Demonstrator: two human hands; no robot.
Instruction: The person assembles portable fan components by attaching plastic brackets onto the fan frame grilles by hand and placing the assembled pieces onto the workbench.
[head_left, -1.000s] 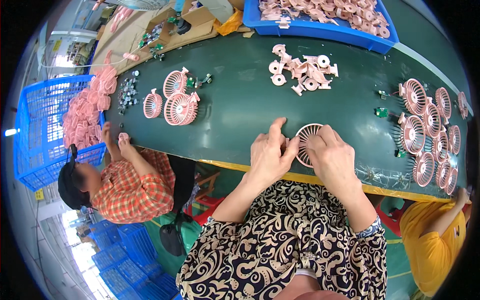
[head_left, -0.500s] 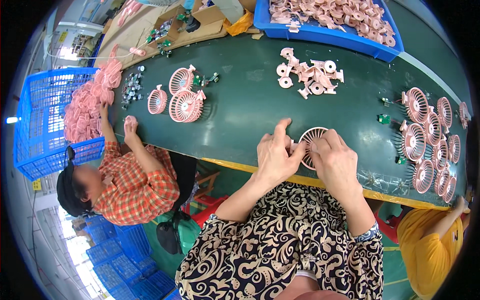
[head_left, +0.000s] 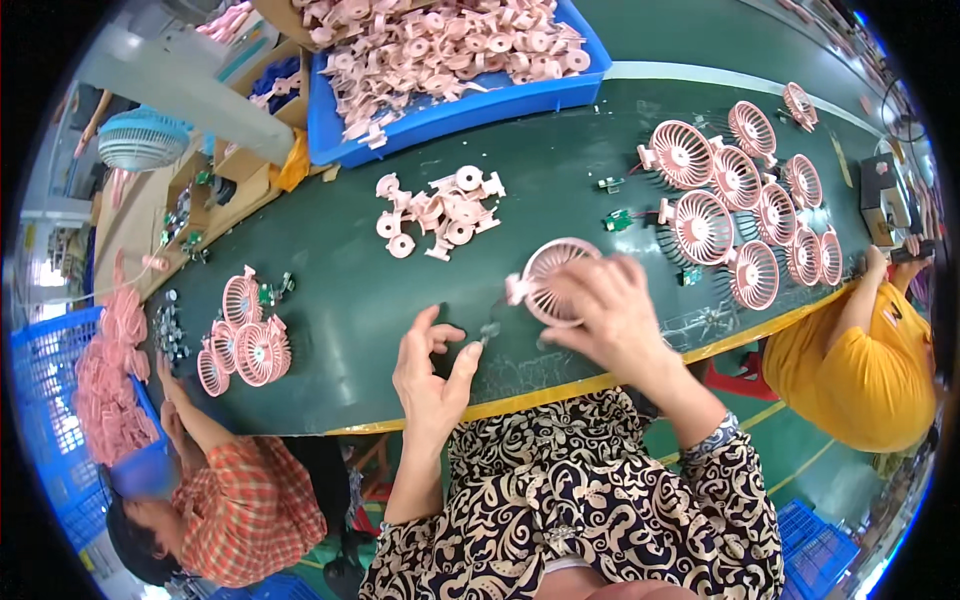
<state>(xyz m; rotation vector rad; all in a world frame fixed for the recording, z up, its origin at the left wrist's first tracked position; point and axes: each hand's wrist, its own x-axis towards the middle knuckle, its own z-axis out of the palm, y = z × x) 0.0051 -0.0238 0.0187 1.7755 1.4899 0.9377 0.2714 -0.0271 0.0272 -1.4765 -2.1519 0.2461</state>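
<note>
Fan cage (head_left: 548,275), pink & round w/ a small mount on its left, is over the near middle of the green table (head_left: 340,350), held at its near right side by right hand (head_left: 612,315), fingers across the ribs, blurred; can't tell if it's lifted or touching the tabletop. Left hand (head_left: 430,378) is just left of it, nothing visible in its grasp, thumb & fingers wide apart; small grey bit (head_left: 489,330) nr thumb tip, too blurred to ID. Farther: loose pile of pink brackets (head_left: 462,212), w/ blue tray (head_left: 480,116) full of similar pcs beyond. Right & far: group of pink fan cages (head_left: 704,228), some overlapping, w/ a few green PCBs (head_left: 618,220) along their left side. Left: smaller cluster of pink fans (head_left: 262,355) w/ another PCB (head_left: 268,294) just beside it. Farther left: heap of pink parts (head_left: 110,390) by blue crate (head_left: 50,370). Co-workers: one in checked shirt (head_left: 265,510) at left, one in yellow top (head_left: 850,370) at right, both at table's near edge.
</note>
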